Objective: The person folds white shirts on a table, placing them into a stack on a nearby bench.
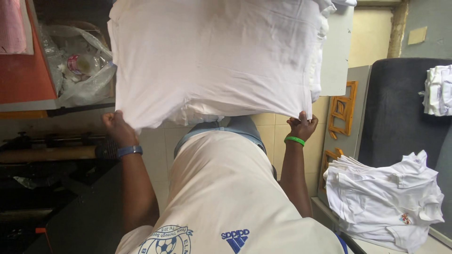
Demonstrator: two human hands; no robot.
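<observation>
At the far left of the view, a clear plastic bag (80,70) holding a bottle is sitting in an open box, beside an orange-red surface (23,70). Below it, a dark machine part with a long roller (47,153) is lying across the shadowed floor area.

The left hand (117,129), wearing a blue wristband (129,150), is pinching the lower left corner of a white shirt (216,61), its fingers curled closed around the cloth. The shirt is hanging spread out across the upper middle of the view, stretched flat between both hands and covering most of what lies behind it. Under it, the person's own cream-coloured top (226,197) with blue printing is filling the lower middle.

The right hand (301,127), wearing a green wristband (294,139), is gripping the shirt's lower right corner, fingers closed tightly on the hem.

Further right, orange wooden frames (343,108) are leaning against a grey panel. A stack of folded white shirts (381,197) is resting on a surface at the lower right, just beside a dark padded chair back (395,108), and another small pile of white garments (438,89) is lying at the right edge.
</observation>
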